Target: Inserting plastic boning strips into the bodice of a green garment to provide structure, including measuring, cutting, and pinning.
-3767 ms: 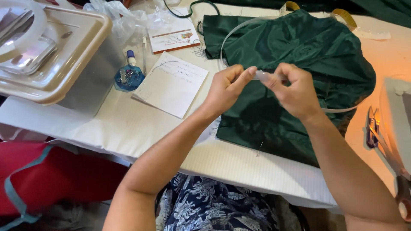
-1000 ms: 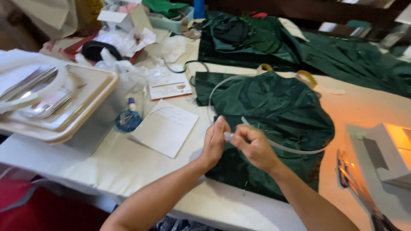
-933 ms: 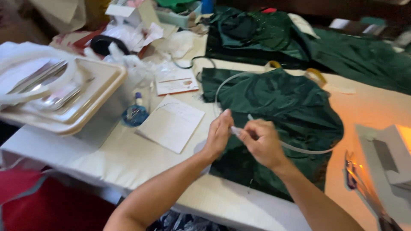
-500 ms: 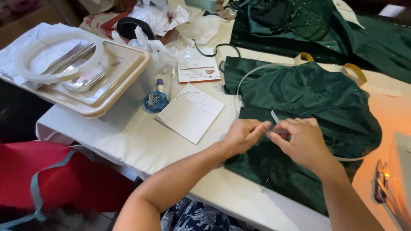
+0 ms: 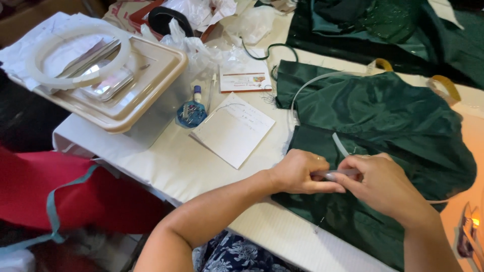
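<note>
Hands meet over a dark green satin garment [image 5: 383, 131] spread on a white-covered bench [image 5: 166, 166]. The left hand [image 5: 297, 172] and the right hand [image 5: 384, 184] are both pinched on a short stretch of thin, clear plastic strip [image 5: 337, 174], held level between thumbs and fingertips just above the cloth. The free end of the strip [image 5: 340, 145] pokes up and away from the hands, and what looks like the same strip curves in a long pale arc [image 5: 312, 83] across the far part of the garment.

The strip looks light, narrow and springy: stiff enough to hold a curve, smooth enough to slide through fingers. A close pinch near the working end, as both hands have now, seems the surest hold; taken further along, it would likely flex and whip. The satin under it looks soft, limp and slippery, apt to shift or bunch if dragged, so it is probably best pressed flat against the bench or gathered at a seam or edge.

To the left of the garment lies a white sheet of paper [image 5: 233, 130], and beyond that a small blue round case [image 5: 191, 113] with pins or needles in it. Further left stands a clear plastic box with a beige lid [image 5: 126, 95], and a white ring [image 5: 75, 55] rests on the lid. Behind the paper lies a small printed card [image 5: 245, 81], with crumpled clear bags [image 5: 201, 48] near it. More green fabric [image 5: 383, 25] lies heaped beyond the garment.
</note>
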